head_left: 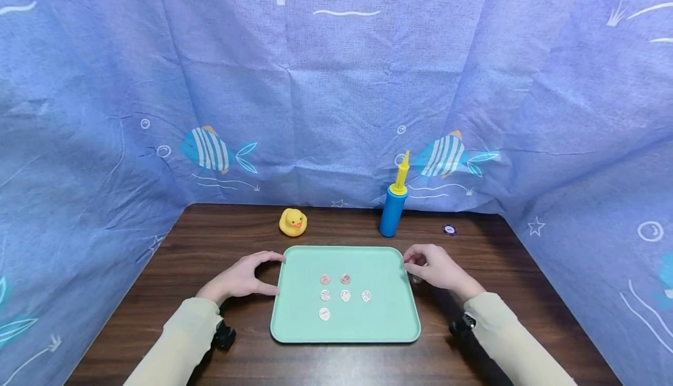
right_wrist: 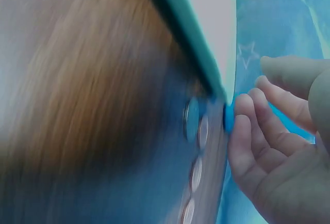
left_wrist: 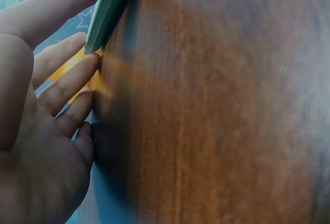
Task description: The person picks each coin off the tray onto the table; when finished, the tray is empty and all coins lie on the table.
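Dark wood table (head_left: 221,246), blue fish-print cloth behind. Mint tray (head_left: 389,322) centred btwn both hands, six coins (head_left: 345,295) on it. Left hand (head_left: 244,278) at tray's left edge, fingers loosely extended, thumb + index touching edge. Right hand (head_left: 436,266) at tray's right rim, fingers curled; grip unclear. More coins (right_wrist: 198,146) on table just beside right hand
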Motion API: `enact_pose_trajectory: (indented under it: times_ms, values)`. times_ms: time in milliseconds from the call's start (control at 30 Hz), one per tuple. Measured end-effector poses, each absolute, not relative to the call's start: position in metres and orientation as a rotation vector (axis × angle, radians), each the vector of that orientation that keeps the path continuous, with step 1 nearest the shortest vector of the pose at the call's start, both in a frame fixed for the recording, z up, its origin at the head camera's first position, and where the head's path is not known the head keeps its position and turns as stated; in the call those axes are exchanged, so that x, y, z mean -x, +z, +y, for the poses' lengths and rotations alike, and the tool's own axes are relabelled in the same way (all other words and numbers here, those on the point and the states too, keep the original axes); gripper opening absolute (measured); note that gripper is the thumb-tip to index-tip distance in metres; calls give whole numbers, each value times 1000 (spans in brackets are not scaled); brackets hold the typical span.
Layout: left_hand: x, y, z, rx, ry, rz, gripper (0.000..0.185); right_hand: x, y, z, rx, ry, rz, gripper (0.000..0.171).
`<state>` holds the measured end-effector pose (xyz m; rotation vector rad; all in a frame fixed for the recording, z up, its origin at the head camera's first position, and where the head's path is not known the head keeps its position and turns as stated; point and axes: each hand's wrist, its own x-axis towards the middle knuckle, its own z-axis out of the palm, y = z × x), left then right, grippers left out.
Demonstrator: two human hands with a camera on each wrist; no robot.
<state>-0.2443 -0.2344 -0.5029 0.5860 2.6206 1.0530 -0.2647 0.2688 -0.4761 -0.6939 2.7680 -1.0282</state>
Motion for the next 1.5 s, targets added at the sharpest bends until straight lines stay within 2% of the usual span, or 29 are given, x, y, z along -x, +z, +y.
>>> enact_pose_trajectory:
  times_ms: [600, 1067, 1500]
  values:
    - [244, -502, -235, -570, 1083, 2604, 74, 266, -469, 177, 1085, -869, 2632, 15]
    - [248, -504, -234, -563, 1086, 2604, 75, 268, -474, 142, 1049, -747, 2595, 19]
    - [246, -504, -234, -560, 1097, 2597, 75, 271, -482, 124, 1126, -699, 2628, 14]
